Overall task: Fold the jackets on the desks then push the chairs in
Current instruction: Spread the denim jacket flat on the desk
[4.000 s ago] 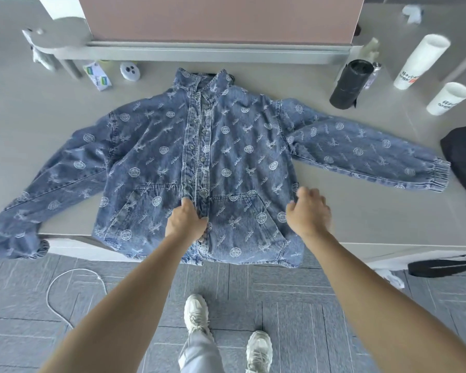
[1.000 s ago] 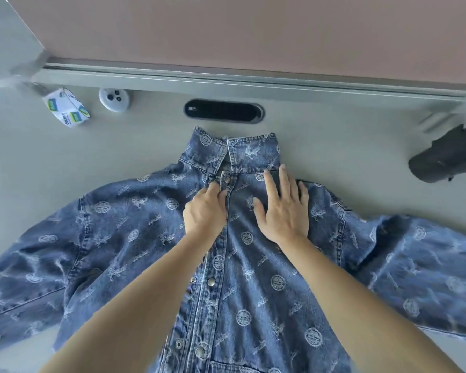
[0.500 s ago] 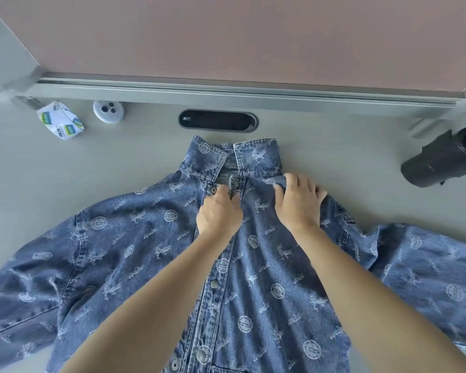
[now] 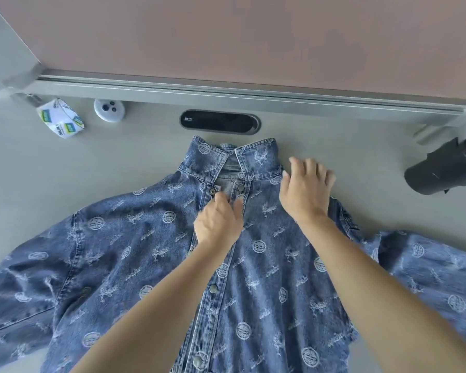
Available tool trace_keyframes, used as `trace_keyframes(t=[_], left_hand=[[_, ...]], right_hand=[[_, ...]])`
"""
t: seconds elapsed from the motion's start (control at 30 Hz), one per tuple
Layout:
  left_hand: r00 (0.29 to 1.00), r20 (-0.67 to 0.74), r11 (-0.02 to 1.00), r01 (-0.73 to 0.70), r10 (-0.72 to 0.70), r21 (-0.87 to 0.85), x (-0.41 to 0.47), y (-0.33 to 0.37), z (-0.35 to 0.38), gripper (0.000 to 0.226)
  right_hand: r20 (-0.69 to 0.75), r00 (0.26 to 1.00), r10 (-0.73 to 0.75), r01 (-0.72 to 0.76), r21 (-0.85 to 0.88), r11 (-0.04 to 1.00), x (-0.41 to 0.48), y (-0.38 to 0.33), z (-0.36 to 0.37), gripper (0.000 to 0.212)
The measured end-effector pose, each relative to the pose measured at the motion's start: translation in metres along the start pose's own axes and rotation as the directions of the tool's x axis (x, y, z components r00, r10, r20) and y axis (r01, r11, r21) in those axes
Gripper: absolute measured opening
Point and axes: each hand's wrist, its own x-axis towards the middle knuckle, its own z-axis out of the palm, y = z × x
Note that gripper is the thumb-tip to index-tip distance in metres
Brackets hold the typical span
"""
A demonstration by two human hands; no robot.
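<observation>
Head view: denim jacket (image 4: 267, 265) lies face-up across the desk (image 4: 119, 168). Left hand (image 4: 218, 222) pinches the placket; right hand (image 4: 304, 192), fingers spread, flattens the right shoulder. Smoothing step; folding sleeves inward likely follows.

Lighting: bright, even, diffuse; source not visible. Shadows: faint and soft under the forearms and around the jacket (image 4: 135, 254). Glare: none; counter (image 4: 65, 184) pale and slightly washed. Distortion: wide-angle bowing of the straight rail at frame edges. Blur: right hand (image 4: 304, 189) fingertips and right sleeve smeared.
</observation>
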Motion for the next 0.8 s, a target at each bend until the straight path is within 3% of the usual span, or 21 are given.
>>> trace_keyframes(t=[0.07,0.17,0.27,0.33,0.47,0.53,0.63,0.7,0.77,0.8], left_hand=[[1.0,0.02,1.0,-0.019,0.019,-0.006,0.006,0.005,0.002,0.045],[0.997,0.008,0.995,-0.081,0.081,0.063,0.015,0.01,-0.002,0.031],[0.996,-0.043,0.997,-0.075,0.075,0.009,0.02,0.007,-0.009,0.024],[0.997,-0.077,0.996,-0.033,0.026,-0.086,0.022,0.003,-0.009,0.021],[0.998,-0.068,0.989,-0.01,-0.001,-0.15,0.03,0.002,-0.007,0.033],[0.993,-0.112,0.98,-0.061,0.041,-0.19,0.037,-0.001,-0.012,0.036],[0.934,-0.309,0.961,-0.235,0.182,-0.145,0.054,-0.015,-0.027,0.026],[0.937,-0.311,0.981,-0.186,0.159,-0.059,0.071,-0.024,-0.04,0.032],[0.971,-0.213,0.994,-0.096,0.105,0.054,0.086,-0.028,-0.054,0.051],[0.978,-0.155,0.987,-0.121,0.137,0.104,0.093,-0.03,-0.058,0.059]], right_hand=[[0.106,0.993,-0.047,0.035,0.11,0.993,0.007,-0.016,-0.008,0.039],[0.345,0.934,0.091,-0.197,0.286,0.938,0.03,-0.029,-0.011,0.053],[0.503,0.838,0.213,-0.424,0.353,0.834,0.05,-0.026,-0.007,0.033],[0.532,0.812,0.241,-0.492,0.402,0.772,0.054,-0.019,-0.003,0.024],[0.33,0.881,0.337,-0.465,0.485,0.741,0.045,-0.014,0.001,0.02],[0.239,0.911,0.335,-0.404,0.363,0.84,0.038,-0.019,0.003,0.024],[0.2,0.931,0.304,-0.334,0.137,0.933,0.032,-0.025,0.008,0.033],[0.054,0.953,0.299,-0.303,0.075,0.95,0.033,-0.028,0.005,0.034],[-0.131,0.983,0.125,-0.115,0.083,0.99,0.031,-0.033,0.004,0.025],[-0.153,0.988,-0.012,0.031,0.126,0.992,0.029,-0.037,0.004,0.02]])
